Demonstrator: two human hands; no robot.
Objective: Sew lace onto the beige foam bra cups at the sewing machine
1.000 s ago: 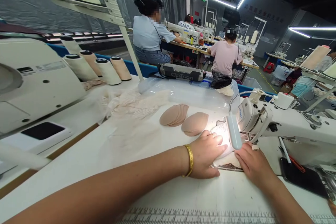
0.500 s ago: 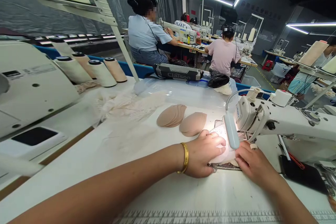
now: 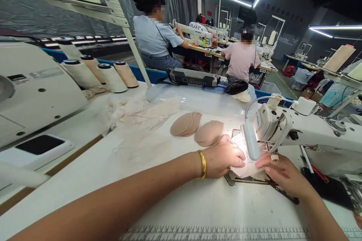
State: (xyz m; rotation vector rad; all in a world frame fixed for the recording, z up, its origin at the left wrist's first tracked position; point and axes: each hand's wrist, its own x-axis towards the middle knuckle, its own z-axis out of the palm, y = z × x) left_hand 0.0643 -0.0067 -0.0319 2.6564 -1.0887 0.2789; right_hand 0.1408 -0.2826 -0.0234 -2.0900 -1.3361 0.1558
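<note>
My left hand (image 3: 224,158), with a gold bangle on the wrist, lies curled on a pale fabric piece (image 3: 247,168) under the lit head of a white sewing machine (image 3: 285,128). My right hand (image 3: 283,175) pinches the same piece from the right, just below the machine's lamp (image 3: 250,141). The fabric rests on the metal needle plate. Two piles of beige bra cups (image 3: 198,130) lie on the white table (image 3: 141,165) just beyond my left hand.
Cream lace fabric (image 3: 135,115) is heaped at the table's back left, near several thread cones (image 3: 113,77) and a white machine (image 3: 34,86). A clear plastic bin (image 3: 203,99) stands behind the cups. A black phone (image 3: 328,188) lies at right. Two people sew at far tables.
Both hands have drawn the fabric piece slightly toward me and to the right; more of the metal plate shows below it. My left hand has closed more over the fabric.
</note>
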